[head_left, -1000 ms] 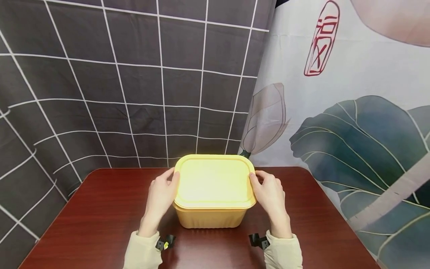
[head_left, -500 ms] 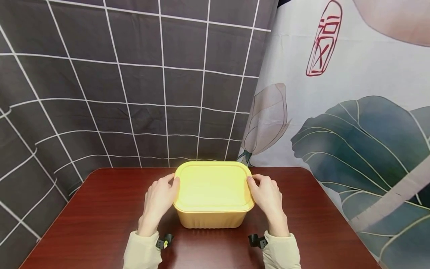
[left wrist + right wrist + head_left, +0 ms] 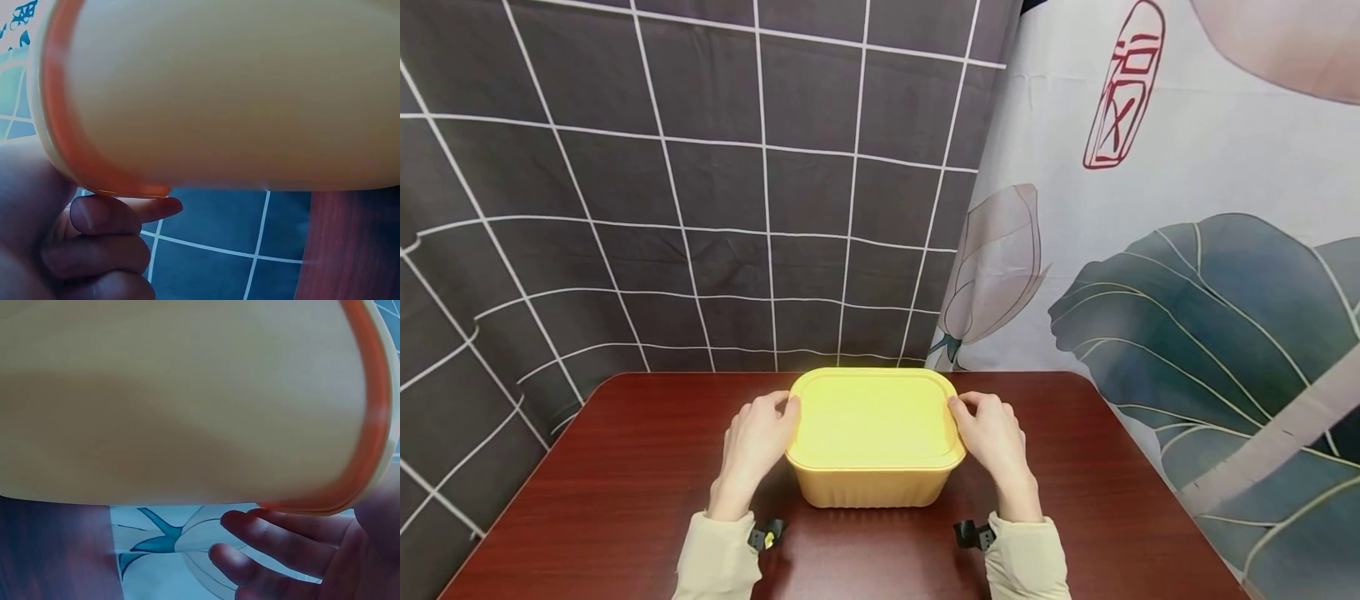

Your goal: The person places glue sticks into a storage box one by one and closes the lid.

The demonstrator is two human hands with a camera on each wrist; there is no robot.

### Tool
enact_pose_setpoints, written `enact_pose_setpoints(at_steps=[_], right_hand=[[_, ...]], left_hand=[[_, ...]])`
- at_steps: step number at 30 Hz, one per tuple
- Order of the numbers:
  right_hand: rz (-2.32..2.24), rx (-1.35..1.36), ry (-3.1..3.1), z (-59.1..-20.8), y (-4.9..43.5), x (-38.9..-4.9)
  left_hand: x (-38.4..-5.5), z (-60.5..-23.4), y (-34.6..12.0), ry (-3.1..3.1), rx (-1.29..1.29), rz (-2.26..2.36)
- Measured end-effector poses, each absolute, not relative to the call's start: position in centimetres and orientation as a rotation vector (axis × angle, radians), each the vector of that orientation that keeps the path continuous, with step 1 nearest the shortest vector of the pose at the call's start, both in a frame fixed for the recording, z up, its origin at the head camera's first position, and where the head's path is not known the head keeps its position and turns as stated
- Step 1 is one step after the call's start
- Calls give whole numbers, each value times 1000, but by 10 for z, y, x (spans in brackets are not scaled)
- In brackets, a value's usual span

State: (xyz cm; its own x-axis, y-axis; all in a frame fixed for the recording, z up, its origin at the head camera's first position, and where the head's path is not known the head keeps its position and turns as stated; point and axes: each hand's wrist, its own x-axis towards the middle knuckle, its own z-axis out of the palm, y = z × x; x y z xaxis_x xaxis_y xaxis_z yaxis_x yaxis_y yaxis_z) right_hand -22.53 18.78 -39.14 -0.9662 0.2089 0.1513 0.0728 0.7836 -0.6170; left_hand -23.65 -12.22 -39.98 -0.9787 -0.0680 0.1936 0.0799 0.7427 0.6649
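Note:
A yellow plastic box stands on the table, its yellow lid lying over the top. On the lid's left edge, my left hand grips the rim, thumb above and fingers below. The right hand holds the opposite edge the same way. From the left wrist, the box's side wall fills most of the view, and curled fingers show under the rim. In the right wrist view, fingers reach beneath the lid's rim, less tightly bent. What is inside the box is hidden.
The box rests on a dark red-brown table. Behind it hangs a grey cloth with white grid lines. At the right hangs a white cloth with a lotus print. Each sleeve carries a small black wrist camera.
The lid's far edge has come down toward the box, and the lid now looks level over it. Both hands have kept their hold on its edges, the right one shifting slightly inward.

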Motion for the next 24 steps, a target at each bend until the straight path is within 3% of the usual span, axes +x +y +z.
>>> enact_pose_setpoints(at_steps=[24], right_hand=[[1029, -214, -2795, -403, 205, -225]], left_hand=[[-238, -407, -141, -2798, -7, -1105]])
